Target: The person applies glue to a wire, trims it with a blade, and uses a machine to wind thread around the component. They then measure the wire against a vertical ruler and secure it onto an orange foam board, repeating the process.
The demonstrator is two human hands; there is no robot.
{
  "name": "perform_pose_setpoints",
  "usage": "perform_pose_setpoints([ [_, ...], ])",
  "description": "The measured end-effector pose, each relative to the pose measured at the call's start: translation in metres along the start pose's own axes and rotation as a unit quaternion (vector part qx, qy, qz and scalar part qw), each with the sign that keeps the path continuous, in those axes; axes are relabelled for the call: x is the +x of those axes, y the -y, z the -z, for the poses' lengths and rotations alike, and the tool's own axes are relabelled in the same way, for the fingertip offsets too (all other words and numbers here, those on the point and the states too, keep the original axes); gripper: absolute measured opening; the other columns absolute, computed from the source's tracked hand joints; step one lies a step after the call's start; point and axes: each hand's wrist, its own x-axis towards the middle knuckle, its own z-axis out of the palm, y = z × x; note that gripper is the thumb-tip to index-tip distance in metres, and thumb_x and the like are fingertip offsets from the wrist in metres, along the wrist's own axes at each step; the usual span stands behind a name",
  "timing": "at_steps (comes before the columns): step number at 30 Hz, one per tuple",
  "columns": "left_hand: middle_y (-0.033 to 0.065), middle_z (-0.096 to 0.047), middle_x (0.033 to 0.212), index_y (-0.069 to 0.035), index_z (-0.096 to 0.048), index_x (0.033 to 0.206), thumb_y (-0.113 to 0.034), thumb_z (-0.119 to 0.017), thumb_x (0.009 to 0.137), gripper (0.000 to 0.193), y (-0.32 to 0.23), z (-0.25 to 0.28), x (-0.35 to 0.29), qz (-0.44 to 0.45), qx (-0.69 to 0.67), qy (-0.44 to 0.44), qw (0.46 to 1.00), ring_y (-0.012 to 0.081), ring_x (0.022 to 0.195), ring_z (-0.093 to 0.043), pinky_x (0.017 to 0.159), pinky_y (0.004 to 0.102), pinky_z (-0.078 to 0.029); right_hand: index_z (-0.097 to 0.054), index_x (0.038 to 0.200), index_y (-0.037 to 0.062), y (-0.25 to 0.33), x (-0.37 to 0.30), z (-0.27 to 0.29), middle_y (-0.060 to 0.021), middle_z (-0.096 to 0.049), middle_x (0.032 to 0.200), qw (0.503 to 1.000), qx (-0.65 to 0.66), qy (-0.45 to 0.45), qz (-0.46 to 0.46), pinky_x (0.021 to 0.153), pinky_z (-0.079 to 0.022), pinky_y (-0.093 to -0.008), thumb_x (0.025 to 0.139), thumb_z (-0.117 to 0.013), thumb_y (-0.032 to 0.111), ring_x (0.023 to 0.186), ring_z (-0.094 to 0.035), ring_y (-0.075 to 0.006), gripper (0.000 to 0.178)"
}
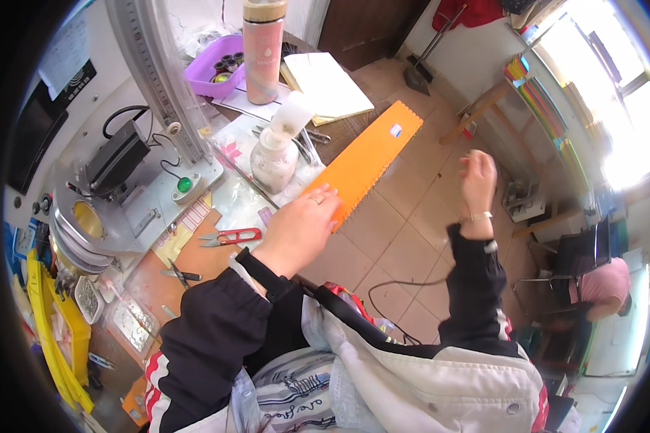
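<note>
1. The left hand (300, 227) lies flat, palm down and fingers together, on the near end of the orange strip (365, 162); it presses rather than clasps, nothing enclosed in it.
2. The strip's long axis runs from that hand up and to the right, its far end jutting past the bench edge (339, 144) over the tiled floor (404, 209). One long edge is toothed.
3. The right hand (478, 177) hangs in the air, well apart from the strip and to its right, fingers loosely curled and holding nothing. The left hand is by far the nearer of the two.
4. Just left of the left wrist lie red scissors (231, 236) on the bench, with smaller snips (180, 274) closer to the body.
5. Beyond the left hand, a white bottle (276, 151) stands on clear plastic bags, close beside the strip's left edge, the nearest thing to its path.
6. Farther off stand a pink flask (263, 50), a purple tray (213, 68) and an open notebook (325, 86).
7. At far left sits a grey press machine (123, 187) with a green button (185, 185).
</note>
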Motion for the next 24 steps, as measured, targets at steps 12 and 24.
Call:
perform_pose_setpoints([
  [12, 0.0238, -0.044, 0.148, 0.001, -0.035, 0.151, -0.039, -0.074, 0.088, 0.084, -0.049, 0.102, -0.022, -0.049, -0.115, -0.123, 0.984, 0.0382, 0.143, -0.036, 0.118, 0.0455, -0.027, -0.059, 0.093, 0.0044, 0.278, -0.116, 0.015, -0.0126, -0.058, 0.107, 0.844, -0.083, 0.228, 0.478, 0.11, -0.031, -0.0477, 0.082, -0.063, -0.001, 0.122, -0.048, -0.0364, 0.012],
  [24, -0.0021, -0.053, 0.064, 0.002, -0.068, 0.111, -0.011, -0.048, 0.104, 0.025, -0.064, 0.216, -0.152, 0.174, -0.395, -0.301, 0.851, 0.0034, 0.055, -0.048, 0.05, 0.0199, -0.036, -0.06, 0.098, -0.0066, 0.462, -0.065, -0.113, -0.0109, -0.062, 0.09, 0.817, 0.283, 0.132, 0.485, 0.084, -0.046, -0.0276, 0.098, -0.056, 0.01, 0.083, -0.058, -0.0183, 0.017],
])
